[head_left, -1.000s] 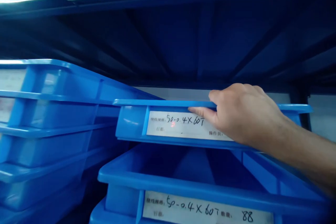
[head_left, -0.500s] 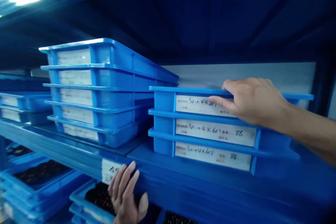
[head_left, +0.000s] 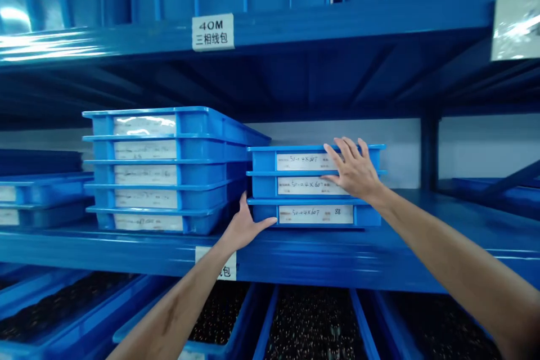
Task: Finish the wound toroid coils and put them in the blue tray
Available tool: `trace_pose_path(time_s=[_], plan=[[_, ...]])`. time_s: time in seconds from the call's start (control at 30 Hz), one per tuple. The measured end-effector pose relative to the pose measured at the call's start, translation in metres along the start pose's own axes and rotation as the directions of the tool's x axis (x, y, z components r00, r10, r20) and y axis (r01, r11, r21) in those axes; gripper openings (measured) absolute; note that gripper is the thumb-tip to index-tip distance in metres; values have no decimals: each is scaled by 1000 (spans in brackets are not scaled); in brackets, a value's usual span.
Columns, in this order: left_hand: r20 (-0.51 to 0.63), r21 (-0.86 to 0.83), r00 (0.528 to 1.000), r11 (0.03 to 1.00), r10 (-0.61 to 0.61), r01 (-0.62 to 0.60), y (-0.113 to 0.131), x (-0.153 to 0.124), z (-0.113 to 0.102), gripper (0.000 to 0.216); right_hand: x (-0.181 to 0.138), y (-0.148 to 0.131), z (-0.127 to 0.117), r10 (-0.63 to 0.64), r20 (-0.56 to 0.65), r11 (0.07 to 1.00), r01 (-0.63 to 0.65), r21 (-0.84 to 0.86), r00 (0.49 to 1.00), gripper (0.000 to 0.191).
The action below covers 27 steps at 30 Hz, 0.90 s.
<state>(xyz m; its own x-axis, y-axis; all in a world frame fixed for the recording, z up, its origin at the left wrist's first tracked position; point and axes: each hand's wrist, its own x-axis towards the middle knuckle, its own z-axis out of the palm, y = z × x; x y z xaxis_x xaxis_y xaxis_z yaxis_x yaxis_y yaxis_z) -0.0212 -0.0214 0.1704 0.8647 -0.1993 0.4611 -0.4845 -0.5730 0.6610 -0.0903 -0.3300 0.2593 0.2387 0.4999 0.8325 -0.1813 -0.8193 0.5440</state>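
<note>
Three shallow blue plastic bins (head_left: 264, 187) are stacked on the shelf, with handwritten white labels on their fronts. At the stack's lower left corner is my left hand (head_left: 246, 227), its thumb stretched across the front of the bottom bin. Its other fingers point up along the left side and are partly hidden. My right hand (head_left: 355, 170) lies against the front right of the upper bins with its fingers spread. Its fingertips reach up by the top rim and cover part of the labels. Neither hand is wrapped around a bin.
A taller stack of blue bins (head_left: 198, 174) stands close on the left, more bins (head_left: 46, 187) beyond it. The shelf beam (head_left: 320, 264) runs below. Under it are open bins of small dark parts (head_left: 316, 326). An upper shelf (head_left: 337, 19) with a 40M label (head_left: 213, 32) hangs overhead.
The view has turned right and drawn back. My left hand has risen from below the shelf edge to the stack's lower left corner. My right hand's fingers have spread across the bin fronts.
</note>
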Motion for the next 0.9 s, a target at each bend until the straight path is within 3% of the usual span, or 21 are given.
trace_pose_path(time_s=[0.13, 0.27, 0.4, 0.53, 0.73, 0.9], plan=[[44, -81, 999, 997, -12, 16, -8, 1, 1, 114, 11, 0, -3, 42, 25, 999, -41, -15, 999, 77], [139, -196, 990, 981, 32, -4, -2, 4, -2, 103, -4, 1, -10, 33, 91, 999, -33, -6, 995, 79], [266, -326, 964, 943, 19, 72, 6, 13, -4, 79, -19, 3, -22, 42, 195, 999, -47, 20, 980, 86], [343, -377, 939, 917, 4, 133, 15, 18, 4, 79, -16, 13, -38, 61, 340, 996, -81, 44, 938, 86], [321, -378, 947, 917, 5, 123, 41, 17, 34, 81, -23, 44, -64, 93, 481, 991, -128, 42, 872, 87], [346, -397, 936, 913, 58, 90, 85, 10, 83, 77, -61, 89, -91, 142, 514, 987, -160, -9, 846, 87]])
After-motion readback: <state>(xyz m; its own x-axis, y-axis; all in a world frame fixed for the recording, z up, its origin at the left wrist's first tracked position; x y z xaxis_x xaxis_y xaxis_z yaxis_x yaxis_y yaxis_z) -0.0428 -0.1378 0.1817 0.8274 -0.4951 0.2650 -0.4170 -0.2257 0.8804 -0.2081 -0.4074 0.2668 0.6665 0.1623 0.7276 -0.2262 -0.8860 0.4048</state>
